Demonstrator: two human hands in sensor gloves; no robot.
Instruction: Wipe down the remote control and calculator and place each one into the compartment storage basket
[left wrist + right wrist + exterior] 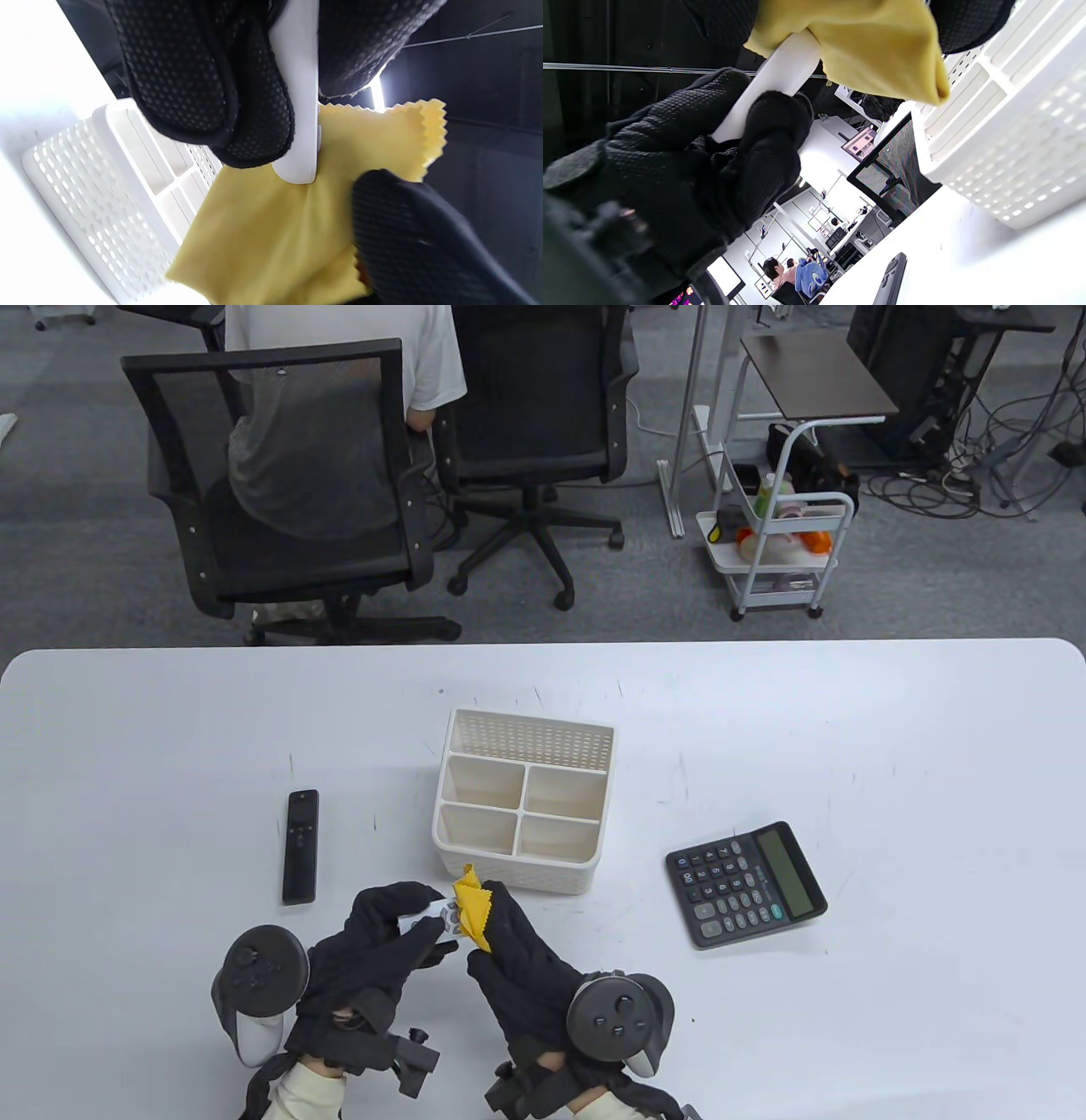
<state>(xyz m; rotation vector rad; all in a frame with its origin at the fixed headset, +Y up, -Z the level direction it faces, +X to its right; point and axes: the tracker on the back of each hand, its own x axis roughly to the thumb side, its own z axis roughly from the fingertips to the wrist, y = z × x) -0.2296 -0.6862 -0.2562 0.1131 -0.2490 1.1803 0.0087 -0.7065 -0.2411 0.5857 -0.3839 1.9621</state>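
Left hand point(382, 950) grips a white remote control point(431, 918) above the table point(891, 746), near its front edge; fingers curl round the remote's body, buttons facing up. Right hand point(517, 967) pinches a yellow microfibre cloth point(472, 909) against the far end of the white remote; in the left wrist view the cloth point(271, 237) lies behind and under the remote's rounded tip point(297, 127).

White compartment storage basket point(522, 806) stands just beyond the hands, its four front cells and the long rear cell showing nothing inside.

Black remote control point(300, 847) lies flat left of the basket, apart from it. Calculator point(745, 884) lies flat to the right, well apart, keys up.
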